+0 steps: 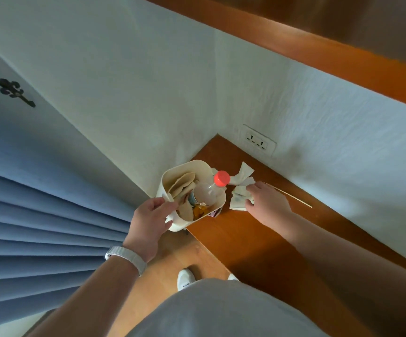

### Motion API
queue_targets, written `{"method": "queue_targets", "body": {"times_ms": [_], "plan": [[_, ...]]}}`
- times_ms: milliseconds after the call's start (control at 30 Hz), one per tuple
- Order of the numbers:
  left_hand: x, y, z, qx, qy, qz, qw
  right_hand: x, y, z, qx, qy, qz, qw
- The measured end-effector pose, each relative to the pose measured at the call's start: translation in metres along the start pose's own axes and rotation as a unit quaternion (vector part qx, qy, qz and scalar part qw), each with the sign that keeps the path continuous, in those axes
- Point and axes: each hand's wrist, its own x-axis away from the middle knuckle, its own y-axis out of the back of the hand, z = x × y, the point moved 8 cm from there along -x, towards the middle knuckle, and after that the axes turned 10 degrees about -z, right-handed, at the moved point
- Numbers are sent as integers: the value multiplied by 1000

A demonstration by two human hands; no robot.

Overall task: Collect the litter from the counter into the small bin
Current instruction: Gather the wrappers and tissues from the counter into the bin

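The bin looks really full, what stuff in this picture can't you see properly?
- Bottom of the small bin, head view: hidden under the bottle and paper scraps.
- Crumpled paper on the counter: partly covered by the right hand, so its grip is unclear.
- Small item beside the bin: mostly hidden by the bin's wall.
- Left hand: its fingertips curl over the rim, out of sight.
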Motion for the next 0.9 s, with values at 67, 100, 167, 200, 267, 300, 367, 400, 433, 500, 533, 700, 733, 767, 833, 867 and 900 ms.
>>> {"method": "queue_targets", "body": {"times_ms": [67, 100, 167, 200, 267, 300, 367, 400, 433, 500, 533, 700, 733, 767, 833, 867, 900], "plan": [[-2, -1, 2, 9, 14, -2, 1000, -11, -13, -1, 11, 21, 15, 1000], [-2, -2, 2, 12, 19, -4, 1000, -16, -19, -1, 16, 32, 21, 999], [-3, -1, 2, 25, 20, -21, 999, -23, -30, 0, 26, 51, 33, 998], [-2, 1, 1, 30, 19, -30, 999, -26, -35, 0, 31, 57, 38, 997], [0, 3, 0, 17, 15, -34, 999, -28, -42, 0, 32, 60, 48, 996], [1, 3, 1, 9, 13, -31, 999, -28, -45, -1, 31, 61, 51, 996], [0, 4, 2, 11, 21, -30, 999, -28, -47, -3, 27, 62, 55, 996], [0, 5, 3, 17, 26, -32, 999, -28, -48, -3, 28, 64, 55, 996], [0, 5, 3, 20, 29, -35, 999, -28, -48, -4, 32, 66, 54, 996], [0, 5, 3, 19, 30, -37, 999, -28, -49, -6, 35, 63, 56, 996], [1, 4, 2, 19, 27, -36, 999, -28, -49, -7, 35, 59, 57, 996], [1, 1, 1, 26, 18, -32, 999, -26, -46, -13, 40, 42, 52, 997], [1, 1, 0, 28, 18, -31, 999, -25, -46, -14, 42, 38, 53, 997], [1, 0, 0, 29, 17, -29, 999, -24, -47, -15, 42, 35, 56, 997], [2, -1, -1, 29, 14, -23, 999, -22, -49, -18, 30, 25, 60, 997], [3, -1, -1, 31, 13, -21, 999, -21, -51, -20, 19, 19, 62, 998], [3, 0, -1, 32, 12, -20, 999, -20, -52, -22, 6, 12, 62, 998]]}}
